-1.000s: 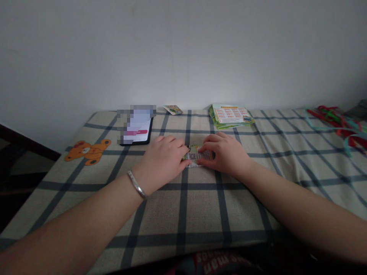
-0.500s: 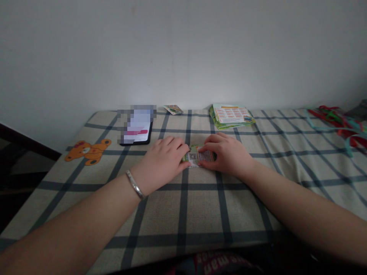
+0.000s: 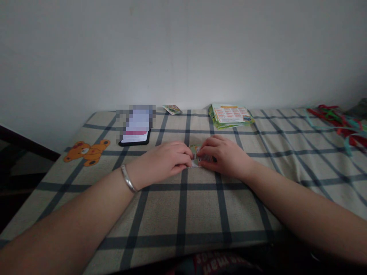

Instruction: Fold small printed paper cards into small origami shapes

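card [image 3: 195, 150]: partly covered, illegible | phone [image 3: 139, 120]: partly pixelated | ribbons [image 3: 332, 114]: cut off, right edge

The left forearm [image 3: 80, 214] slants in from the lower left, the right forearm [image 3: 298, 204] from the lower right. The left hand [image 3: 162, 160] lies back upward, fingers bunched — the right hand [image 3: 226, 154] arches opposite, thumb and forefinger slightly parted.
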`<state>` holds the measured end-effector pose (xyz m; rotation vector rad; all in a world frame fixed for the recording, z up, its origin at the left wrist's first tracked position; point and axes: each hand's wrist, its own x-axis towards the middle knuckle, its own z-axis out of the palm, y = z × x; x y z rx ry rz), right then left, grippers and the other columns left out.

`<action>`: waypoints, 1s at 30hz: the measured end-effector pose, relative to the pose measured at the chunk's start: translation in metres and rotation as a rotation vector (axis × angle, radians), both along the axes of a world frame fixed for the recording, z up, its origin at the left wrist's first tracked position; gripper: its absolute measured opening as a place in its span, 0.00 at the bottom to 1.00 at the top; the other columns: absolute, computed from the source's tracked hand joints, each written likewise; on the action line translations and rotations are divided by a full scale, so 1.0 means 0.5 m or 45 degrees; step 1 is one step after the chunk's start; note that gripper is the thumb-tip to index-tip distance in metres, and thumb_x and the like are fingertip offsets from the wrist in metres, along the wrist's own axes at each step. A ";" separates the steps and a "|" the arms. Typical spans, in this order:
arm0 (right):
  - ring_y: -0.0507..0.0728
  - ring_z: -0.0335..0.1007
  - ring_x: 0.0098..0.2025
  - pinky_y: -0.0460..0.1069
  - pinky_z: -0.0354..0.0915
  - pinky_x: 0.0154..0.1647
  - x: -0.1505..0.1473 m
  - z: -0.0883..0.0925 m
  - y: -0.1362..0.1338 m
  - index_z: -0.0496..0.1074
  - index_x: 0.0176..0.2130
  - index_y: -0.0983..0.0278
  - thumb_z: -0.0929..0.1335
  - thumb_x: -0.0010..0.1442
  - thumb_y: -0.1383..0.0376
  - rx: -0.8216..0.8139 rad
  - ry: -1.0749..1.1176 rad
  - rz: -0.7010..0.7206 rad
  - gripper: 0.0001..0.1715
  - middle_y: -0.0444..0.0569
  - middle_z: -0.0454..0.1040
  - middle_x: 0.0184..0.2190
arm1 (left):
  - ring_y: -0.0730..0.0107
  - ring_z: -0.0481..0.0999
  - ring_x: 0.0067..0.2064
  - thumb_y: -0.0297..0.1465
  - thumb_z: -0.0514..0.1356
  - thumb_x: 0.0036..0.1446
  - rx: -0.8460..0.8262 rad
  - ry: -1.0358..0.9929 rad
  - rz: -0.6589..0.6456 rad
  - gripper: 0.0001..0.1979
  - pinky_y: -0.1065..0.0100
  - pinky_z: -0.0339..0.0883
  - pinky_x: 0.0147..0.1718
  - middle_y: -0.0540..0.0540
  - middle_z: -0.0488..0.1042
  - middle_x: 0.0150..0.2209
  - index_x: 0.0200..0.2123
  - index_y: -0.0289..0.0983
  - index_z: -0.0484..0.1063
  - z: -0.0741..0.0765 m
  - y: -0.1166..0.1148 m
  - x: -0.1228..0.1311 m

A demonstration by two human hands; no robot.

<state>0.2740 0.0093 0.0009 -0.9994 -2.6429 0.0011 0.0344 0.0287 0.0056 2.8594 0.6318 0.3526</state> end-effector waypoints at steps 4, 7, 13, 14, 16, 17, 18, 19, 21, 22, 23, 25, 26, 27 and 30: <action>0.57 0.66 0.42 0.51 0.63 0.44 0.001 -0.004 0.000 0.76 0.40 0.63 0.66 0.64 0.60 -0.010 0.003 0.083 0.12 0.50 0.74 0.39 | 0.66 0.71 0.49 0.24 0.58 0.58 -0.084 -0.025 0.009 0.10 0.61 0.65 0.51 0.47 0.74 0.45 0.39 0.41 0.77 -0.003 0.000 -0.001; 0.56 0.66 0.41 0.50 0.63 0.44 -0.001 -0.006 -0.005 0.76 0.40 0.64 0.63 0.66 0.63 -0.026 0.002 0.179 0.13 0.50 0.74 0.39 | 0.66 0.71 0.49 0.23 0.58 0.58 -0.108 -0.036 0.028 0.11 0.62 0.64 0.51 0.46 0.73 0.45 0.39 0.41 0.77 -0.004 -0.001 -0.002; 0.57 0.67 0.44 0.51 0.62 0.43 -0.003 -0.008 -0.010 0.74 0.48 0.57 0.62 0.66 0.65 0.034 -0.068 0.267 0.14 0.46 0.75 0.44 | 0.66 0.71 0.48 0.22 0.59 0.55 -0.168 -0.061 0.048 0.10 0.62 0.63 0.51 0.47 0.72 0.43 0.35 0.42 0.78 -0.004 0.002 -0.001; 0.56 0.67 0.44 0.51 0.62 0.42 -0.003 -0.008 -0.010 0.74 0.48 0.56 0.62 0.66 0.65 0.033 -0.066 0.268 0.14 0.45 0.76 0.44 | 0.65 0.71 0.48 0.22 0.59 0.55 -0.168 -0.061 0.047 0.10 0.62 0.63 0.51 0.47 0.72 0.43 0.35 0.42 0.78 -0.004 0.002 -0.001; 0.56 0.67 0.44 0.51 0.62 0.42 -0.003 -0.007 -0.009 0.74 0.48 0.56 0.62 0.67 0.64 0.025 -0.059 0.275 0.14 0.45 0.76 0.44 | 0.65 0.70 0.48 0.23 0.59 0.55 -0.156 -0.055 0.047 0.10 0.62 0.63 0.51 0.47 0.72 0.43 0.35 0.42 0.78 -0.003 0.003 -0.001; 0.56 0.67 0.44 0.51 0.62 0.42 -0.003 -0.006 -0.009 0.74 0.47 0.56 0.62 0.67 0.64 0.025 -0.054 0.276 0.14 0.45 0.76 0.44 | 0.65 0.70 0.48 0.23 0.59 0.56 -0.147 -0.047 0.043 0.10 0.62 0.64 0.51 0.47 0.72 0.43 0.35 0.42 0.78 -0.002 0.002 0.000; 0.56 0.67 0.44 0.51 0.62 0.42 -0.003 -0.005 -0.009 0.74 0.47 0.56 0.62 0.67 0.64 0.028 -0.052 0.275 0.14 0.45 0.76 0.44 | 0.65 0.70 0.48 0.23 0.58 0.56 -0.138 -0.034 0.038 0.10 0.62 0.64 0.51 0.48 0.72 0.43 0.36 0.41 0.78 0.000 0.001 0.000; 0.56 0.67 0.44 0.51 0.62 0.42 -0.004 -0.004 -0.009 0.74 0.47 0.57 0.62 0.66 0.64 0.034 -0.052 0.273 0.14 0.45 0.76 0.44 | 0.65 0.70 0.48 0.23 0.58 0.56 -0.126 -0.018 0.035 0.11 0.62 0.64 0.50 0.48 0.73 0.43 0.36 0.41 0.77 0.002 -0.001 0.001; 0.57 0.67 0.44 0.51 0.62 0.42 -0.007 -0.003 -0.009 0.75 0.46 0.57 0.62 0.66 0.63 0.052 -0.065 0.272 0.13 0.46 0.76 0.43 | 0.66 0.70 0.48 0.22 0.57 0.57 -0.095 0.025 0.033 0.11 0.62 0.64 0.50 0.48 0.73 0.43 0.36 0.41 0.77 0.008 -0.008 0.003; 0.57 0.67 0.43 0.51 0.62 0.42 -0.008 -0.002 -0.009 0.75 0.45 0.58 0.63 0.66 0.63 0.062 -0.076 0.276 0.13 0.46 0.76 0.42 | 0.65 0.70 0.48 0.22 0.57 0.57 -0.077 0.045 0.038 0.11 0.62 0.64 0.50 0.48 0.73 0.43 0.36 0.41 0.77 0.011 -0.011 0.004; 0.57 0.67 0.43 0.51 0.62 0.41 -0.008 -0.002 -0.010 0.75 0.45 0.58 0.63 0.66 0.63 0.067 -0.087 0.281 0.13 0.47 0.76 0.42 | 0.65 0.70 0.48 0.22 0.56 0.57 -0.060 0.064 0.046 0.11 0.62 0.64 0.50 0.48 0.73 0.42 0.36 0.41 0.76 0.015 -0.015 0.005; 0.57 0.67 0.43 0.51 0.62 0.41 -0.009 -0.001 -0.010 0.75 0.44 0.59 0.63 0.65 0.63 0.064 -0.096 0.285 0.12 0.48 0.75 0.41 | 0.65 0.70 0.48 0.22 0.56 0.57 -0.031 0.093 0.068 0.10 0.62 0.65 0.50 0.48 0.73 0.42 0.35 0.41 0.76 0.021 -0.022 0.008; 0.57 0.67 0.43 0.51 0.62 0.41 -0.009 -0.001 -0.010 0.75 0.43 0.59 0.63 0.65 0.63 0.054 -0.093 0.282 0.12 0.48 0.75 0.41 | 0.64 0.70 0.48 0.22 0.56 0.57 -0.023 0.111 0.075 0.10 0.61 0.65 0.50 0.48 0.73 0.42 0.35 0.41 0.76 0.023 -0.025 0.009; 0.57 0.67 0.43 0.51 0.62 0.42 -0.008 -0.001 -0.009 0.75 0.43 0.59 0.64 0.64 0.63 0.041 -0.086 0.279 0.11 0.49 0.75 0.40 | 0.64 0.70 0.48 0.22 0.56 0.57 -0.014 0.128 0.082 0.10 0.61 0.65 0.50 0.47 0.73 0.42 0.35 0.41 0.76 0.025 -0.027 0.010; 0.57 0.66 0.44 0.51 0.62 0.42 -0.005 -0.001 -0.007 0.75 0.43 0.60 0.64 0.63 0.64 0.007 -0.065 0.296 0.11 0.49 0.74 0.40 | 0.63 0.70 0.49 0.22 0.56 0.56 0.000 0.151 0.088 0.10 0.60 0.65 0.51 0.47 0.73 0.43 0.34 0.40 0.76 0.029 -0.030 0.012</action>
